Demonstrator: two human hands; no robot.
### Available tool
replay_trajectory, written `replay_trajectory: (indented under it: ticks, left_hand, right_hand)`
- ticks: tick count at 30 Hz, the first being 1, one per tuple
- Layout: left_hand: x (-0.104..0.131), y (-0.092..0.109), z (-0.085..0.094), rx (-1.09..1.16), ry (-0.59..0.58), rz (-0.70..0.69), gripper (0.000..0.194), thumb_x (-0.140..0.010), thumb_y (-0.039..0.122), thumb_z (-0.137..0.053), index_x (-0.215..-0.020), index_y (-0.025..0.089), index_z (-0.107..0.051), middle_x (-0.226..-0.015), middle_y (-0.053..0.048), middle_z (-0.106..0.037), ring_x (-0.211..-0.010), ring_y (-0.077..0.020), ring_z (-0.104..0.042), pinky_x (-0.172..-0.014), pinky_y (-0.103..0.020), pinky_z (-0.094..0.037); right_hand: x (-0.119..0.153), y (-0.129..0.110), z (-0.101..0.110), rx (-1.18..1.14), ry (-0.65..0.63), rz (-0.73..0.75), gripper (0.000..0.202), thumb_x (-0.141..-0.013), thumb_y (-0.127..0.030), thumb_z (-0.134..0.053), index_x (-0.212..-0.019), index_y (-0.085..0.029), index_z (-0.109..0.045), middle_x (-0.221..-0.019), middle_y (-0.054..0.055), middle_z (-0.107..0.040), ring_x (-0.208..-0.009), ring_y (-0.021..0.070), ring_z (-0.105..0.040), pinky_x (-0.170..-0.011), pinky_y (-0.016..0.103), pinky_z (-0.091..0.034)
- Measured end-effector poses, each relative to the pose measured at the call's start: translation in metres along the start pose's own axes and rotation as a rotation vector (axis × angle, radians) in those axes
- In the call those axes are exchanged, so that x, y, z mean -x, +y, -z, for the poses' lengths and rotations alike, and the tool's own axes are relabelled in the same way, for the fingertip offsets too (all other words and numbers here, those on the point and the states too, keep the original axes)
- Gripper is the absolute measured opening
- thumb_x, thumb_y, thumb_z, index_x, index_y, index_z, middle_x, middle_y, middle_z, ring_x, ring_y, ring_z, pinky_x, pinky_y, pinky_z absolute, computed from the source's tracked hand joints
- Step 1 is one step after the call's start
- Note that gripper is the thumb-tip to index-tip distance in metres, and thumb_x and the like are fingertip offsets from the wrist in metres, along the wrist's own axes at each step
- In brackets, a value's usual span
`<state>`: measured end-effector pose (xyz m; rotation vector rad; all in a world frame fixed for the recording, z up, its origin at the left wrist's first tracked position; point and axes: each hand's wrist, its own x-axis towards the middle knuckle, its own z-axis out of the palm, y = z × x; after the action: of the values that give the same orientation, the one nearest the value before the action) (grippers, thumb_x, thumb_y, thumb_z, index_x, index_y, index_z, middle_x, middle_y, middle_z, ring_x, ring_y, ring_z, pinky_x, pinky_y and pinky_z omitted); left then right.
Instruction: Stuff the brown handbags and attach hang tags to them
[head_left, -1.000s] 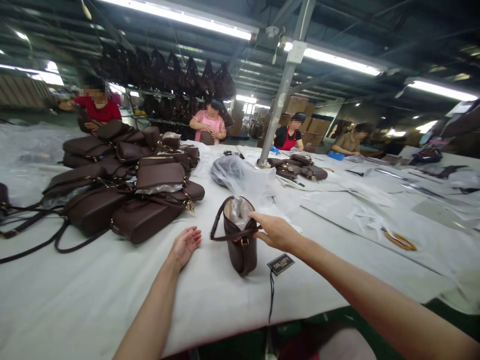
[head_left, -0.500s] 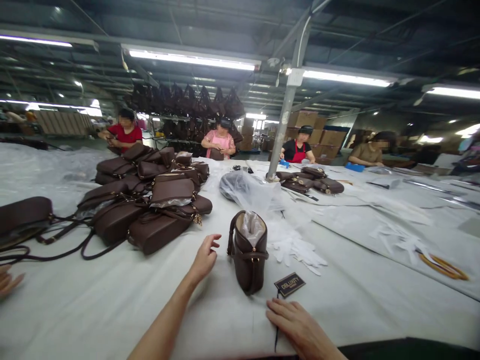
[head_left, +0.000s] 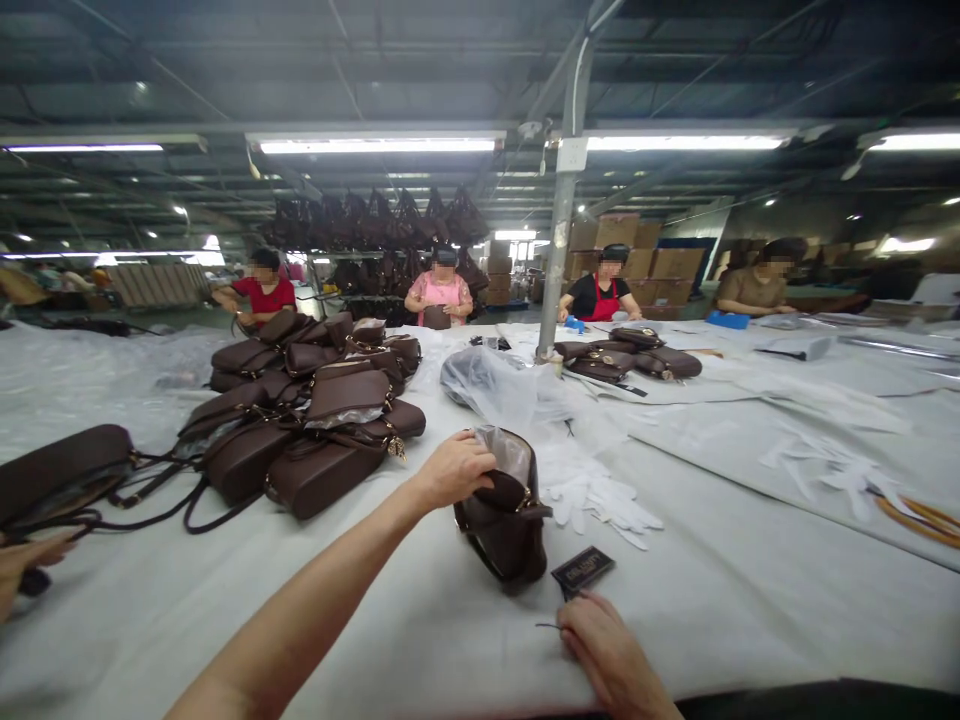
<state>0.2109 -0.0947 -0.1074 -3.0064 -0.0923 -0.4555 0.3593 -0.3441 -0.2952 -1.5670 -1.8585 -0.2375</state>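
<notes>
Near center, the left hand point(head_left: 456, 468) pinches a dark-brown handbag point(head_left: 516, 548), mouth up, long axis leaning slightly left, the right hand point(head_left: 606, 645) gripping tag cord point(head_left: 548, 626).

I face a wide, white-covered counter point(head_left: 720, 600) stretching well to both sides, with a grey post point(head_left: 562, 250) standing toward its far side. Ahead and overhead, long tube lights point(head_left: 375, 146) glow in a row beneath a dark, beamed ceiling point(head_left: 420, 60). Farther back I see stacked cardboard boxes point(head_left: 671, 265) and, leftward, a beige ribbed panel point(head_left: 154, 285).
</notes>
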Motion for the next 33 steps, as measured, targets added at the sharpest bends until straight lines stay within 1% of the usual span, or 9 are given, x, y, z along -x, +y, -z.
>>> replay_trajectory:
  ticks: [7, 12, 16, 21, 23, 26, 28, 31, 33]
  left_hand:
    - [-0.031, 0.034, 0.008, 0.102, -0.12, 0.255, 0.017, -0.086, 0.036, -0.06, -0.09, 0.02, -0.066, -0.091, -0.006, -0.07, -0.085, -0.0221, -0.064, -0.069, -0.028, -0.043]
    - [-0.036, 0.047, 0.006, 0.184, -0.225, 0.171, 0.015, -0.085, 0.032, -0.061, -0.089, 0.019, -0.067, -0.089, -0.006, -0.07, -0.084, -0.0227, -0.064, -0.069, -0.028, -0.045]
    - [-0.015, 0.034, 0.024, 0.308, -0.059, 0.132, 0.019, -0.091, 0.024, -0.05, -0.1, 0.018, -0.066, -0.101, -0.007, -0.068, -0.095, -0.0198, -0.062, -0.084, -0.028, -0.046]
    - [0.047, 0.015, 0.035, 0.45, 0.23, 0.388, 0.025, -0.091, 0.023, -0.045, -0.105, 0.017, -0.065, -0.106, -0.008, -0.064, -0.093, -0.0176, -0.061, -0.084, -0.029, -0.048]
    - [0.072, 0.015, 0.028, 0.478, 0.263, 0.515, 0.035, -0.084, 0.03, -0.058, -0.117, 0.018, -0.059, -0.118, -0.01, -0.059, -0.095, -0.0196, -0.061, -0.082, -0.032, -0.05]
    - [0.098, 0.022, 0.005, 0.52, 0.259, 0.669, 0.077, -0.069, 0.036, -0.074, -0.137, 0.019, -0.043, -0.139, -0.016, -0.046, -0.102, -0.0245, -0.059, -0.084, -0.037, -0.05]
    - [0.107, 0.028, -0.012, 0.587, 0.235, 0.777, 0.087, -0.066, 0.035, -0.076, -0.141, 0.017, -0.036, -0.136, -0.018, -0.048, -0.098, -0.025, -0.059, -0.084, -0.039, -0.05]
    - [0.11, 0.033, -0.032, 0.835, 0.276, 0.88, 0.068, -0.07, 0.026, -0.067, -0.132, 0.015, -0.043, -0.102, -0.009, -0.064, -0.082, -0.0199, -0.061, -0.075, -0.034, -0.05]
    - [0.111, 0.032, -0.041, 1.144, 0.342, 0.89, 0.046, -0.071, 0.019, -0.058, -0.116, 0.015, -0.05, -0.082, -0.002, -0.062, -0.068, -0.0149, -0.059, -0.065, -0.029, -0.049]
  right_hand:
    - [-0.014, -0.009, 0.038, -0.17, 0.191, -0.383, 0.022, -0.095, -0.038, -0.045, -0.086, -0.022, -0.058, -0.065, -0.001, -0.06, -0.057, 0.0131, -0.059, -0.056, 0.02, -0.05]
    - [-0.033, -0.025, 0.072, -0.252, 0.197, -0.469, 0.03, -0.092, -0.045, -0.048, -0.082, -0.02, -0.061, -0.064, 0.0, -0.062, -0.058, 0.0136, -0.06, -0.056, 0.02, -0.05]
    - [-0.042, -0.033, 0.093, -0.29, 0.087, -0.427, 0.026, -0.09, -0.043, -0.054, -0.082, -0.02, -0.065, -0.066, 0.0, -0.064, -0.061, 0.0127, -0.061, -0.057, 0.017, -0.05]
    - [-0.061, -0.039, 0.103, -0.281, 0.079, -0.336, 0.023, -0.089, -0.041, -0.057, -0.082, -0.021, -0.068, -0.073, 0.001, -0.069, -0.064, 0.0137, -0.065, -0.061, 0.017, -0.052]
    - [-0.076, -0.041, 0.104, -0.267, 0.04, -0.282, 0.023, -0.09, -0.04, -0.056, -0.085, -0.022, -0.069, -0.078, 0.002, -0.071, -0.069, 0.0156, -0.067, -0.065, 0.019, -0.054]
    - [-0.103, -0.046, 0.104, -0.245, -0.034, -0.21, 0.024, -0.092, -0.039, -0.053, -0.087, -0.022, -0.068, -0.079, 0.003, -0.071, -0.068, 0.016, -0.066, -0.063, 0.021, -0.053]
    - [-0.12, -0.054, 0.101, -0.232, -0.093, -0.169, 0.023, -0.094, -0.038, -0.05, -0.087, -0.022, -0.066, -0.077, 0.003, -0.069, -0.066, 0.015, -0.064, -0.061, 0.022, -0.052]
    - [-0.142, -0.068, 0.092, -0.197, -0.162, -0.112, 0.021, -0.095, -0.031, -0.047, -0.084, -0.022, -0.062, -0.074, 0.001, -0.065, -0.064, 0.0139, -0.06, -0.06, 0.022, -0.048]
    - [-0.153, -0.077, 0.082, -0.176, -0.178, -0.083, 0.022, -0.096, -0.029, -0.045, -0.081, -0.021, -0.059, -0.075, 0.002, -0.063, -0.065, 0.014, -0.059, -0.061, 0.023, -0.047]
